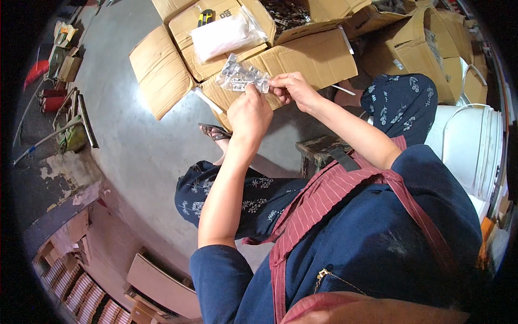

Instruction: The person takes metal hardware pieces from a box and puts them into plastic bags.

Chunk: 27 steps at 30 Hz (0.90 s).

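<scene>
A small clear plastic bag [237, 74] of shiny metal parts is held up in front of me, over a cardboard flap. My left hand [250, 112] is closed on its near edge, thumb uppermost. At the bag's right end my right hand [294, 90] pinches the plastic between thumb and fingers. The two hands are close together. Just beyond the bag, a stack of clear plastic bags [222, 39] lies on a closed carton [181, 29]. A yellow and black box cutter [205, 18] rests behind that stack.
An open carton [307, 56] of dark metal pieces stands at the back, with more cartons [418, 51] to its right. A white bucket [467, 146] is at my right. Below my arms is a low wooden stool [321, 148]. Tools and a red can [52, 102] line the left wall.
</scene>
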Motion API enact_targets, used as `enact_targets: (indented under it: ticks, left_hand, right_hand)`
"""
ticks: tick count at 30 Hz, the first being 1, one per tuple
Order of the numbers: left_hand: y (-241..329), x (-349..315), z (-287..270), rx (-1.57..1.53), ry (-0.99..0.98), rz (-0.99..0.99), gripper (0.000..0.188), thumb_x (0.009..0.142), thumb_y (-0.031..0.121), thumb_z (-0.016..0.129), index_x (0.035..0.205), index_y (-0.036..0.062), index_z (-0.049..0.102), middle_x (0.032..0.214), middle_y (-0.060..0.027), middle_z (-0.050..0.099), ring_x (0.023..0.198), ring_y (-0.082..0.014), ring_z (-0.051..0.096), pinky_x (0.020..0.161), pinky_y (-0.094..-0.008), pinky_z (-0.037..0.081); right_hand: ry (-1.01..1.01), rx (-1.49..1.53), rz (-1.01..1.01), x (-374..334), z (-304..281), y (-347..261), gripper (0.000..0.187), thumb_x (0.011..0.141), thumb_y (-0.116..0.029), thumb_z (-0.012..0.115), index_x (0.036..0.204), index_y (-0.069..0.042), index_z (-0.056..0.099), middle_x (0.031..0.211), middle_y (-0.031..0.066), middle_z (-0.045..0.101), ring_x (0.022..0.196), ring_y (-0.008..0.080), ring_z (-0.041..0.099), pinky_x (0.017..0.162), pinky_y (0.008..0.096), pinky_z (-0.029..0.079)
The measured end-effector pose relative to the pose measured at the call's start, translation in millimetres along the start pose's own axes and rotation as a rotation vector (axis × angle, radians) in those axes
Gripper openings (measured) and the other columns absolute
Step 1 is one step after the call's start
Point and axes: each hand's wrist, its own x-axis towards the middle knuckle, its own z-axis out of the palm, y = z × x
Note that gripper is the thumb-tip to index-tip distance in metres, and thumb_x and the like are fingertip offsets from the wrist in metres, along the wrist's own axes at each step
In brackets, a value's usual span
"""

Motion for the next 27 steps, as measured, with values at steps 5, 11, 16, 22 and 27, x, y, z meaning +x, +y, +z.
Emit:
enact_targets:
  ticks: [5, 11, 16, 22, 27]
  left_hand:
    - [3, 2, -1, 0.028, -0.013, -0.015, 0.016, 0.085, 0.018, 0.061, 0.085, 0.0032, 0.055, 0.069, -0.0170, 0.066, 0.066, -0.0347, 0.067, 0.061, -0.0431, 0.052]
    - [-7, 18, -37, -0.034, 0.047, -0.123, 0.023, 0.084, 0.027, 0.065, 0.089, 0.0052, 0.061, 0.075, -0.0139, 0.068, 0.071, -0.0324, 0.068, 0.066, -0.0410, 0.052]
    - [-14, 41, -81, -0.293, 0.224, -0.261, 0.022, 0.080, 0.022, 0.063, 0.084, 0.0005, 0.067, 0.072, -0.0104, 0.068, 0.066, -0.0204, 0.065, 0.067, -0.0313, 0.050]
    - [-20, 56, -83, -0.325, 0.227, -0.202, 0.024, 0.078, 0.022, 0.066, 0.083, -0.0011, 0.066, 0.069, -0.0100, 0.067, 0.064, -0.0155, 0.063, 0.064, -0.0293, 0.049]
    - [-28, 66, -92, -0.297, 0.275, -0.203, 0.021, 0.078, 0.022, 0.066, 0.083, 0.0010, 0.067, 0.070, -0.0081, 0.068, 0.066, -0.0160, 0.065, 0.066, -0.0291, 0.050]
  right_hand:
    - [0.040, 0.066, 0.002, 3, 14, 8, 0.017, 0.088, -0.020, 0.065, 0.077, -0.006, 0.066, 0.063, -0.0008, 0.057, 0.046, 0.0072, 0.045, 0.043, 0.0221, 0.034]
    - [-0.125, -1.053, -0.477, -6, 21, -15, 0.030, 0.090, -0.016, 0.057, 0.117, -0.009, 0.066, 0.083, 0.0102, 0.070, 0.074, 0.0234, 0.068, 0.060, 0.0330, 0.052]
    - [0.156, -1.099, -1.052, -3, 11, -54, 0.025, 0.084, -0.008, 0.062, 0.107, -0.015, 0.069, 0.101, 0.0107, 0.068, 0.090, 0.0262, 0.066, 0.079, 0.0365, 0.054]
    - [-0.150, -1.311, -1.304, 11, 45, -96, 0.044, 0.071, 0.002, 0.060, 0.113, -0.012, 0.067, 0.131, 0.0142, 0.053, 0.123, 0.0332, 0.048, 0.103, 0.0420, 0.042]
    - [-0.045, -1.822, -1.282, 44, 36, -111, 0.035, 0.072, -0.005, 0.062, 0.107, -0.004, 0.064, 0.121, 0.0122, 0.058, 0.116, 0.0292, 0.052, 0.096, 0.0397, 0.045]
